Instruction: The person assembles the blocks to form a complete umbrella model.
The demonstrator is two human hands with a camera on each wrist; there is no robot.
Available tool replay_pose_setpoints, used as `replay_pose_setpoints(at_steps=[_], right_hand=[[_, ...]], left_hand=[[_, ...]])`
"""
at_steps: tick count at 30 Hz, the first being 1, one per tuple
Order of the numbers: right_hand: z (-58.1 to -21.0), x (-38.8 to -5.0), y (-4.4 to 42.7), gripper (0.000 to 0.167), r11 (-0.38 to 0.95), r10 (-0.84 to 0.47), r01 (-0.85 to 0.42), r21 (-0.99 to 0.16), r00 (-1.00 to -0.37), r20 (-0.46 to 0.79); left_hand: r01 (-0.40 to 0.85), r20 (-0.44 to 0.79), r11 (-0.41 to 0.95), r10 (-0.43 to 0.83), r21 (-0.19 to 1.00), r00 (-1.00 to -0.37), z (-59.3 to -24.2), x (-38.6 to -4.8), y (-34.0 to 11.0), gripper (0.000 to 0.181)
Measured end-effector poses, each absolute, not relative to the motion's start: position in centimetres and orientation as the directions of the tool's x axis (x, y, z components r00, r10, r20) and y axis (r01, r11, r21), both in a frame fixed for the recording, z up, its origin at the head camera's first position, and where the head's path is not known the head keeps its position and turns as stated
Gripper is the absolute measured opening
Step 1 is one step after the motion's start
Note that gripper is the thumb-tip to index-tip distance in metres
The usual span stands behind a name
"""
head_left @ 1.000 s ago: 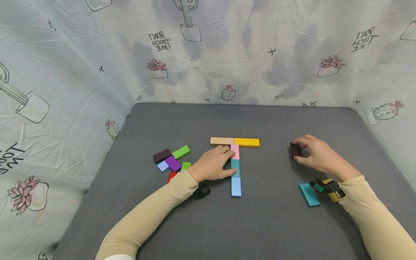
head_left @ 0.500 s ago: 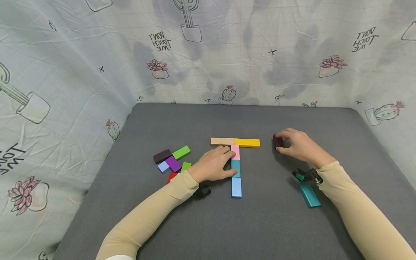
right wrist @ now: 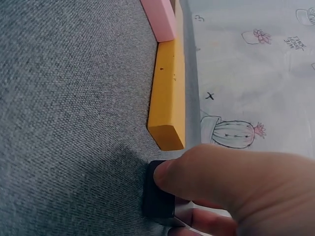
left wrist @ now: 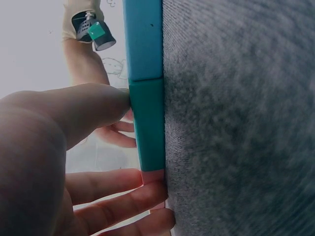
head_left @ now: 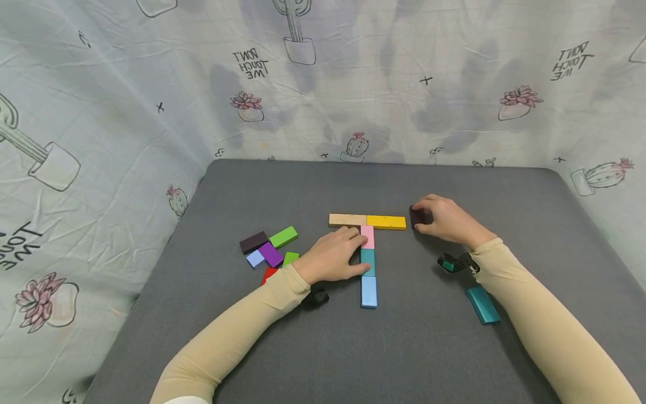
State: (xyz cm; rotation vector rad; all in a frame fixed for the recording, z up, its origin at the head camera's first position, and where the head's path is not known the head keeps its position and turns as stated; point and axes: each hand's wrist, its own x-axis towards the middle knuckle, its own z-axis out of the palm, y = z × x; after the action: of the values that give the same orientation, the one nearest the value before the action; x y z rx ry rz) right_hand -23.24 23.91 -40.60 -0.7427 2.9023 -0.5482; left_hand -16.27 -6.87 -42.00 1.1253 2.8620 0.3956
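1. The dark block (head_left: 417,217) should handle as light, stiff and not fragile, its smooth faces only mildly slippery; the two short ends are the place to take hold; it is just beside the yellow block (head_left: 386,223), at its 3 o'clock, with a narrow gap between.
2. The right hand (head_left: 446,220) pinches the dark block, thumb at the near end, fingertips at the far.
3. The left hand (head_left: 330,255) grips nothing; its loosely extended fingers touch the pink block (head_left: 370,238), its thumb the teal block (head_left: 368,258).
4. Five blocks lie joined: one tan (head_left: 347,220), one yellow, one pink, one teal, one blue at 6 o'clock (head_left: 369,293); one loose teal piece (head_left: 483,306) lies toward 4 o'clock.
5. Toward 9 o'clock, six more show: one blackish (head_left: 254,242), two green (head_left: 284,237), one purple (head_left: 271,255), one pale blue (head_left: 255,259), one red (head_left: 268,275); the left sleeve (head_left: 232,331) may hide others.
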Motion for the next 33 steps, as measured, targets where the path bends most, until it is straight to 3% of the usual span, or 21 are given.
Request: replay_pose_setpoints(at_steps=[33], right_hand=[[-40.9,-23.9,22.7,0.049,0.800,-0.508,-0.468,-0.375,-0.861,-0.010]], left_hand=[[0.679,0.091,0.696,0.680,0.233,-0.728,-42.1,-16.2,-6.8,0.051]])
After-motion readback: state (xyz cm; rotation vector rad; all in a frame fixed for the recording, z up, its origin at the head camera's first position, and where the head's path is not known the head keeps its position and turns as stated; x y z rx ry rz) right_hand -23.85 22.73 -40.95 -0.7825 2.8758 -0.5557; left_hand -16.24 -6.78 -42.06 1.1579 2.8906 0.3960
